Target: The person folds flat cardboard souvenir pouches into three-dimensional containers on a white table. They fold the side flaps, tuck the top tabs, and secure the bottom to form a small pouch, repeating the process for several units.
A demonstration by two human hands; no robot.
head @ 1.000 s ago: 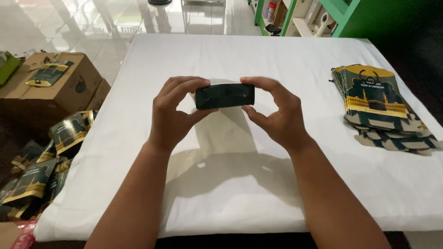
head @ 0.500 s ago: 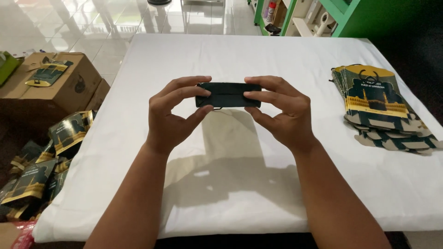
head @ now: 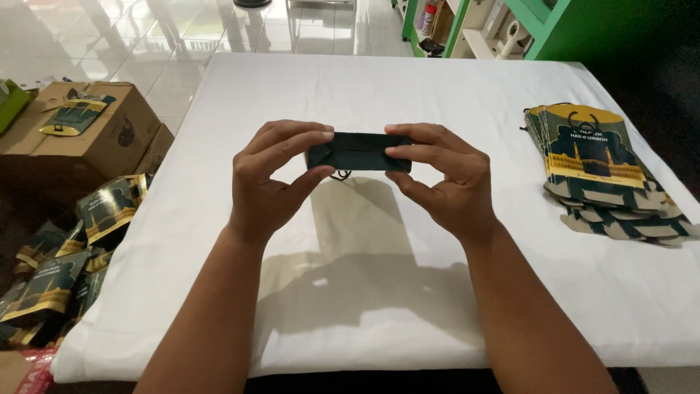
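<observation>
While the dark green folded bag (head: 359,152) sits at the centre of the frame, lifted above the white table (head: 408,87), you pinch its left end with your left hand (head: 271,179) and its right end with your right hand (head: 443,179), fingers on top and thumbs beneath, both closed narrowly on it. Well apart at the right edge lies a fanned stack of flat printed bags (head: 601,171); at the left stand a cardboard box (head: 87,138) and loose bags on the floor (head: 65,255).
</observation>
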